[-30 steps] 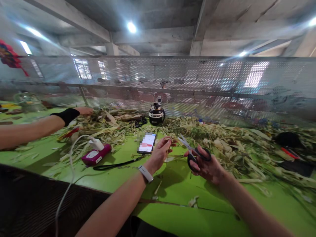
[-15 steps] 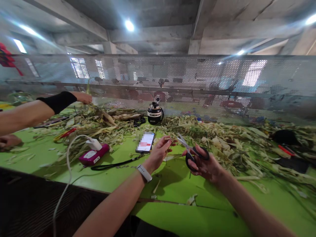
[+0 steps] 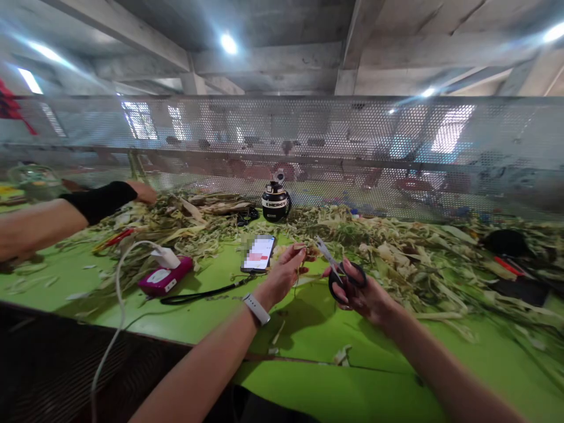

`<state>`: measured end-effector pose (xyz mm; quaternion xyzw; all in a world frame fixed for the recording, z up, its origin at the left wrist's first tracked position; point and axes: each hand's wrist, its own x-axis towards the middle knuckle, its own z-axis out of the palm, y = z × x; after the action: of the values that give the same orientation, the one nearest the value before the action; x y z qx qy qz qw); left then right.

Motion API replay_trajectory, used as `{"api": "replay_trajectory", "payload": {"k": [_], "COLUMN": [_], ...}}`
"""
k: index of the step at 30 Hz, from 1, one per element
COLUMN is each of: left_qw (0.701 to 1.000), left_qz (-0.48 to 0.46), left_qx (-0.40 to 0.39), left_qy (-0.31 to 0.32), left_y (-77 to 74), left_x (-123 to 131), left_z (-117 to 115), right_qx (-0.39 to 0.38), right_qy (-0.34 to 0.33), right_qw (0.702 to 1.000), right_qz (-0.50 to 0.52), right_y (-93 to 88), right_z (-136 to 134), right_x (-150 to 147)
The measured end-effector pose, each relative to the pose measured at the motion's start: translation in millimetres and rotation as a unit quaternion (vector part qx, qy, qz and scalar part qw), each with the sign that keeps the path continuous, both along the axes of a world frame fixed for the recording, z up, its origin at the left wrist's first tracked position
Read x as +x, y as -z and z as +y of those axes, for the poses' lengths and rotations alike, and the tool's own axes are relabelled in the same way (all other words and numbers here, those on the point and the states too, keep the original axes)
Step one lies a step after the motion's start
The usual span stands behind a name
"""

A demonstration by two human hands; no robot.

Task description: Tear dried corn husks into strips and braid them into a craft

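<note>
My left hand (image 3: 285,269), a pale watch band (image 3: 256,309) on its wrist, is closed with thumb and fingers pinched together. Between the fingertips is a small pale strip that looks like corn husk; most of it is hidden. Across from it my right hand (image 3: 365,298) grips a pair of scissors (image 3: 326,254) by the black handles. The blades point up and left, close to my left fingertips but apart from them. Beyond both hands lies a heap of dry husk strips (image 3: 396,247). A phone (image 3: 258,254) with a lit screen lies just left of my left hand.
A magenta power strip (image 3: 165,277) with a white plug and cable sits at left. Behind the phone stands a black bottle (image 3: 275,202). A co-worker's hand (image 3: 143,191) reaches over husks at far left. A perforated metal screen (image 3: 308,147) borders the green table (image 3: 211,320) at the back.
The scissor handles have drawn slightly closer together and shifted a little left. My left hand has hardly moved. The co-worker's hand has moved left and lower, toward the husks.
</note>
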<state>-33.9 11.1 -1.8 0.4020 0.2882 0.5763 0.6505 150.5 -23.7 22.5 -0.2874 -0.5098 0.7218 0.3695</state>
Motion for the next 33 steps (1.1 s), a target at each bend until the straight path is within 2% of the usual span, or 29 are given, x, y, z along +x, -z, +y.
{"api": "replay_trajectory", "payload": {"k": [8, 13, 19, 23, 27, 29, 33], "left_qw": [0.999, 0.998, 0.999, 0.994, 0.987, 0.988, 0.995], "left_qz": [-0.043, -0.030, -0.006, -0.040, -0.074, -0.077, -0.053], "left_qx": [-0.026, -0.029, -0.034, -0.095, -0.139, -0.131, -0.089], "left_qy": [-0.015, -0.037, -0.031, -0.038, 0.013, 0.017, -0.012], "left_y": [-6.8, -4.4, 1.5, -2.7, -10.0, -10.8, -6.2], "left_x": [-3, -3, -1, -2, -5, -6, -4], "left_z": [1, 2, 3, 3, 2, 1, 1], "right_qx": [-0.021, -0.024, -0.009, -0.006, -0.012, -0.010, -0.003], "right_qy": [-0.034, -0.045, -0.038, -0.020, -0.007, -0.008, -0.012], "right_qw": [0.999, 0.999, 0.999, 1.000, 1.000, 1.000, 1.000], "right_qz": [0.023, 0.005, 0.001, -0.001, -0.002, -0.004, -0.008], "right_y": [-7.4, -6.7, -0.9, -0.8, -0.5, 0.2, 0.9], "right_z": [-1, -2, -2, -1, 0, 0, 0], "right_x": [4, 4, 3, 2, 2, 2, 2]}}
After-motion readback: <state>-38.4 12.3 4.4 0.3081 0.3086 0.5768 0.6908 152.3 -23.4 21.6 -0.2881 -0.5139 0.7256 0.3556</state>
